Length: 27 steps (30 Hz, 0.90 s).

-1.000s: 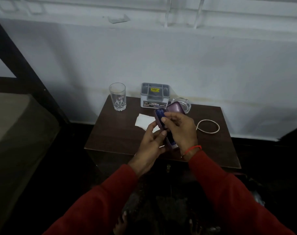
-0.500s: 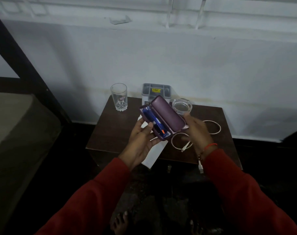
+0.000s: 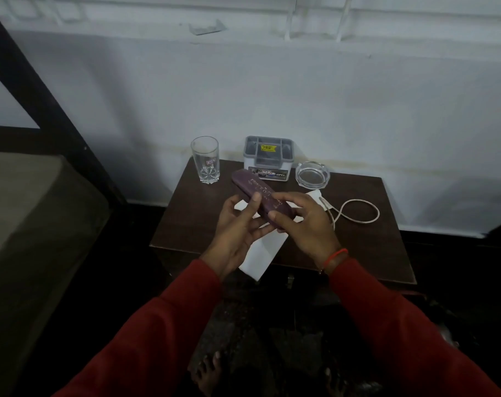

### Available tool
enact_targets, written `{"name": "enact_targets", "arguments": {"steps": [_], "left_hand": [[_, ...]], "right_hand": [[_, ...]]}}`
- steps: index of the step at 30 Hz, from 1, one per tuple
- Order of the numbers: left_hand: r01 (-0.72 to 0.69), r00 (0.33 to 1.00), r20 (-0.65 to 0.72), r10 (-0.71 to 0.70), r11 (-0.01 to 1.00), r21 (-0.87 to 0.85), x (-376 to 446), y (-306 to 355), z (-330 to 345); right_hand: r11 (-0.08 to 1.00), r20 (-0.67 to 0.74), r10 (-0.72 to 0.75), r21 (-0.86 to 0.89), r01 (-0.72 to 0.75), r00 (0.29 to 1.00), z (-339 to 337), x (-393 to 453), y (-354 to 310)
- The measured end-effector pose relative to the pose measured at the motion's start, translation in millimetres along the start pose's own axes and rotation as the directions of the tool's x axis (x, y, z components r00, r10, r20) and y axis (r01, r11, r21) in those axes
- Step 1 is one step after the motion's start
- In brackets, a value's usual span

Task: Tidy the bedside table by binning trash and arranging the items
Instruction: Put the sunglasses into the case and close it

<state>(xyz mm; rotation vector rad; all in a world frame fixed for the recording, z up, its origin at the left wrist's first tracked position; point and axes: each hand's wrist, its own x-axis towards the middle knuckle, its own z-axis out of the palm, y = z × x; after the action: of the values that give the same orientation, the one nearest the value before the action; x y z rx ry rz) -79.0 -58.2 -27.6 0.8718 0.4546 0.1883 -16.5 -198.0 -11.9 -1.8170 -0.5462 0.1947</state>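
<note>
A purple hard case [image 3: 257,193], its lid closed, is held above the dark wooden bedside table [image 3: 366,247] between both hands. My left hand [image 3: 237,227] supports its near end from below with the thumb on top. My right hand [image 3: 303,222] grips the near right side with fingers and thumb. White paper [image 3: 263,253] lies on the table beneath my hands and hangs over the front edge. A white cable [image 3: 355,210] loops on the table to the right.
At the back of the table stand a clear drinking glass [image 3: 205,159], a grey compartment organiser box [image 3: 268,156] and a glass ashtray [image 3: 312,174]. A bed [image 3: 29,213] with a dark frame lies to the left. A white wall rises behind the table.
Half a second ago the case stood open with pens showing inside; now its lid is closed and both hands hold it. The camera view has also shifted a little.
</note>
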Motion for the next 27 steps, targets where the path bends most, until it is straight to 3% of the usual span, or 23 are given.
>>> {"name": "enact_targets", "arguments": {"steps": [2,5,9,14,16,18,21,27], "left_hand": [[-0.010,1.000,-0.025,0.011,1.000,0.019,-0.4,0.8,-0.3],[-0.032,0.998,-0.044,0.034,0.998,0.044,0.1,1.6,-2.5],[-0.018,0.996,-0.090,0.026,0.996,0.086,0.4,-1.8,-3.3],[0.051,0.994,-0.103,-0.039,0.992,0.119,1.8,-3.7,-0.7],[0.057,0.993,-0.115,-0.033,0.976,0.212,3.5,-3.2,0.6],[0.052,0.989,-0.148,-0.002,0.942,0.332,5.8,-4.5,-1.4],[0.066,0.983,-0.181,0.003,0.926,0.372,9.3,-3.4,-5.1],[0.079,0.979,-0.202,-0.003,0.926,0.369,15.8,-3.1,-12.0]], "right_hand": [[0.963,0.025,-0.172,-0.204,0.174,0.985,3.8,-3.0,1.8],[0.928,0.035,-0.244,-0.281,0.243,0.969,8.8,-4.3,1.6],[0.902,0.066,-0.239,-0.354,0.247,0.969,12.9,-2.5,7.9],[0.878,0.235,-0.193,-0.392,0.274,0.953,6.6,15.6,18.7],[0.829,0.195,-0.197,-0.490,0.269,0.961,0.0,32.8,27.7],[0.782,0.088,-0.133,-0.603,0.159,0.987,-6.7,54.2,38.4],[0.796,0.068,-0.013,-0.603,0.051,0.998,-8.6,92.1,52.4],[0.751,0.136,-0.113,-0.637,0.174,0.984,11.8,129.6,70.5]]}}
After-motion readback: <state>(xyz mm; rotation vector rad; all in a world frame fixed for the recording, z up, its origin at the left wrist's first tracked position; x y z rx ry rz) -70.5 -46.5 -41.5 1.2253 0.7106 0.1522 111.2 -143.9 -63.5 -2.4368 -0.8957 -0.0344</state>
